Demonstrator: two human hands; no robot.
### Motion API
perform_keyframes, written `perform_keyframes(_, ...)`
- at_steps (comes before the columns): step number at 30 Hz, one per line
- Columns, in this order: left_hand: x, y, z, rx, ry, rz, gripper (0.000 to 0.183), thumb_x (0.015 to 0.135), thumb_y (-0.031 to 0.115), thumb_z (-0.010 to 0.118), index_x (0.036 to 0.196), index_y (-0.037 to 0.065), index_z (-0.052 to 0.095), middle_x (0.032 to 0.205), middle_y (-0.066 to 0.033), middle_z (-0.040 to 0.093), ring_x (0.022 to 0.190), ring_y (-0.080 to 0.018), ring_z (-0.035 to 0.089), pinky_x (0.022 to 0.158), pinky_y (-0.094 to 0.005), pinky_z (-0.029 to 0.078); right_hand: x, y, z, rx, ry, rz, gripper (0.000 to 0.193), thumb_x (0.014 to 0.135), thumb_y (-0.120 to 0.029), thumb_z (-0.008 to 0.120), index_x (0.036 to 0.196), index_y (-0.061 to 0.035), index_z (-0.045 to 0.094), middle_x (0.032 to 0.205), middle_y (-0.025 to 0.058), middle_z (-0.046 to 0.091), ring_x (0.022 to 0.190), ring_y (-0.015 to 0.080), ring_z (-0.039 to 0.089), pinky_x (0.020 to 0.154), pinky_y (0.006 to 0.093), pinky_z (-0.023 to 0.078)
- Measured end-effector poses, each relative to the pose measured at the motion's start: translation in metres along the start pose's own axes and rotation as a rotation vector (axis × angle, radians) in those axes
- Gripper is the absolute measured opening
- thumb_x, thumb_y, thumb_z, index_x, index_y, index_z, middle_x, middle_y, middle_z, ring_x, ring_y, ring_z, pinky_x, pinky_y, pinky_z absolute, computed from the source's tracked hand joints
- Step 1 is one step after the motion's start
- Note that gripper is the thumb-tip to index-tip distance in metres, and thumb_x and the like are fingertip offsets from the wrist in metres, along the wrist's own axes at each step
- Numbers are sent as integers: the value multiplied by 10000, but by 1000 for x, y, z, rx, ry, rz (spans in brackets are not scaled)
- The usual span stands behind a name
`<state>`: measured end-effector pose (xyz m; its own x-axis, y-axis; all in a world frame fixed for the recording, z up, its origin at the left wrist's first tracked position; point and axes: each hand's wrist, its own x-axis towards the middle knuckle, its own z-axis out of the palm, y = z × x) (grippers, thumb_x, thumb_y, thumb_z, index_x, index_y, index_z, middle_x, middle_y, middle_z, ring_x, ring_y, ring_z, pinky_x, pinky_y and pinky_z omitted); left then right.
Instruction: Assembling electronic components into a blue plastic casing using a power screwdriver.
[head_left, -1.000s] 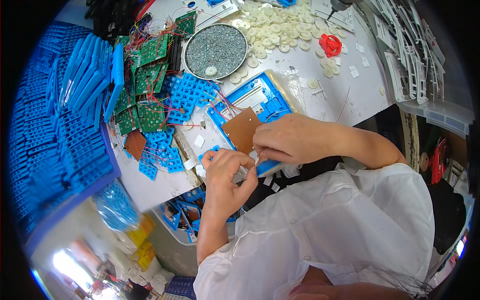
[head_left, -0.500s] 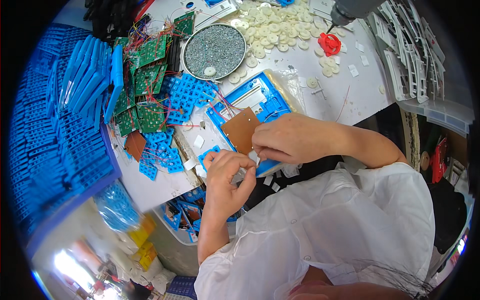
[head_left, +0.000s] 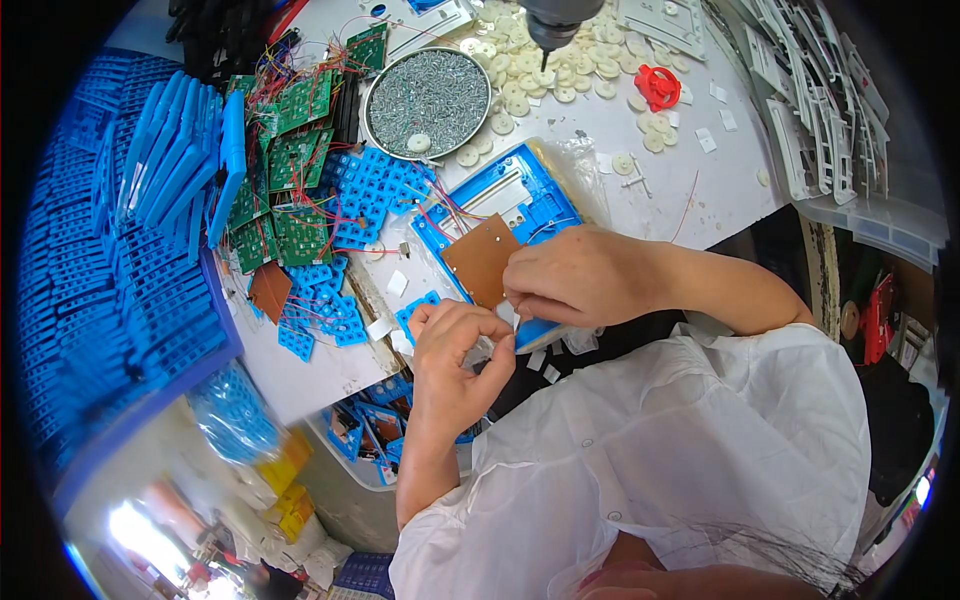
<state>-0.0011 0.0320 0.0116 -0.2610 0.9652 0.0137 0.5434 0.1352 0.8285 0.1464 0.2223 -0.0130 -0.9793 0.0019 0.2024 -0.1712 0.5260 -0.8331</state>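
A blue plastic casing (head_left: 545, 200) lies tilted on the table in front of me, with a brown circuit board (head_left: 480, 258) on it and thin wires at its upper left edge. My right hand (head_left: 580, 275) is closed over the casing's near right part, beside the board, fingers pinched. Just left of it, my left hand (head_left: 455, 355) has thumb and forefinger brought together at the casing's near edge. Between the fingertips shows a small white piece (head_left: 516, 322), seemingly pinched by both hands; its kind is too small to tell.
Left of the casing lie blue keypad pieces (head_left: 375, 190) and green circuit boards (head_left: 300, 160). Farther back stand a round tray of screws (head_left: 428, 100), a pile of cream discs (head_left: 550, 60), a red plastic part (head_left: 658, 88) and a hanging electric screwdriver (head_left: 555, 20). Blue panels (head_left: 130, 270) are stacked at left.
The hanging screwdriver has swung left, from over the red part to over the cream discs. My hands have hardly moved and keep their pinch at the casing's edge.
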Motion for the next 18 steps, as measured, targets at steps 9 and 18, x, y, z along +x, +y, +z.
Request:
perform_keyframes(9, 0, 0, 2, 16, 10, 3, 139, 726, 11, 748, 802, 86, 660, 844, -20, 676, 835, -226, 608, 879, -392, 340, 1, -3, -2, -34, -55, 54, 136, 960, -169, 660, 984, -39, 626, 918, 105, 644, 840, 334, 660, 718, 435, 525)
perform_keyframes(18, 1, 0, 2, 51, 23, 25, 124, 738, -1, 725, 814, 76, 664, 838, -38, 672, 816, -218, 598, 863, -366, 372, 2, -4, -3, -43, -95, 83, 156, 976, -194, 646, 1000, -42, 627, 938, 108, 650, 868, 335, 659, 741, 443, 521)
